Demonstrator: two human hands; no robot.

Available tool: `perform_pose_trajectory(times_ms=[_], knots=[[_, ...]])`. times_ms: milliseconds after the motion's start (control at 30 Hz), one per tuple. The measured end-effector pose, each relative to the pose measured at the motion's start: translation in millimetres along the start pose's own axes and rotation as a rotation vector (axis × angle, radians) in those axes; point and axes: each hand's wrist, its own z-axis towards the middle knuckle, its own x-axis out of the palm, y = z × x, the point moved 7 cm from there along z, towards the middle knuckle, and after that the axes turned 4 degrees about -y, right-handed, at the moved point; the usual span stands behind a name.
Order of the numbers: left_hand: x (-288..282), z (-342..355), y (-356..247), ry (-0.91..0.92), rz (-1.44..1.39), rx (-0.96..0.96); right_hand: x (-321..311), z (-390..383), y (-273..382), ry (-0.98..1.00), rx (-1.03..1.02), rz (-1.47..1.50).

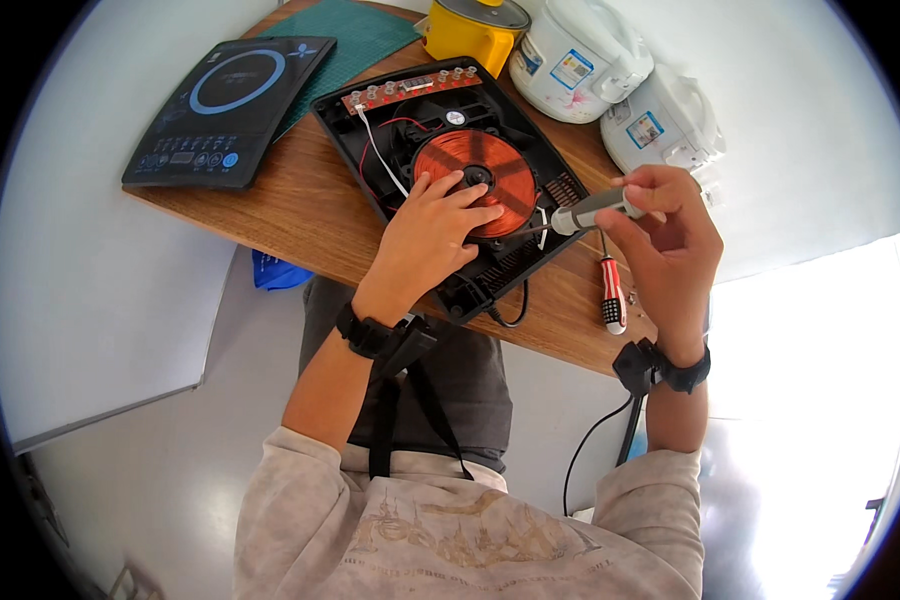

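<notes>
An opened black appliance housing (500,285) holds a copper coil (485,150), a button board (390,94) and wires. My left hand (420,240) rests on the coil, fingers spread and flat. My right hand (670,245) grips a grey-handled screwdriver (587,212) held sideways, its shaft reaching left to the coil's lower right edge near a small white part. I cannot tell what its tip touches. A red, white and black screwdriver (612,300) lies right of the housing, below my right hand, with tiny metal bits nearby.
On the wooden table (200,210), a black induction cooker (220,115) sits at the left, partly on a green mat (355,35). A yellow pot (465,35) and two white rice cookers (575,75) (650,130) stand at the back. A blue bag (275,272) shows below the table edge.
</notes>
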Motion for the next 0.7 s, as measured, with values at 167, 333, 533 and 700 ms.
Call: perform_pose_trajectory(times_ms=[167,333,533,700], knots=[[1.3,0.6,-0.7,0.001,0.014,0.005,-9.7,-10.4,-8.3,-0.005,0.019,0.071],[-0.8,0.0,0.3,0.001,0.020,0.007,-14.2,-7.1,-22.7,-0.052,0.206,0.135],[0.4,-0.5,1.1,-0.008,0.006,0.000,-15.1,-4.9,-26.6,-0.122,-0.020,0.084],[-1.5,-0.2,-1.0,-0.017,0.012,0.009,-9.1,0.9,-25.6,-0.107,0.080,0.180]])
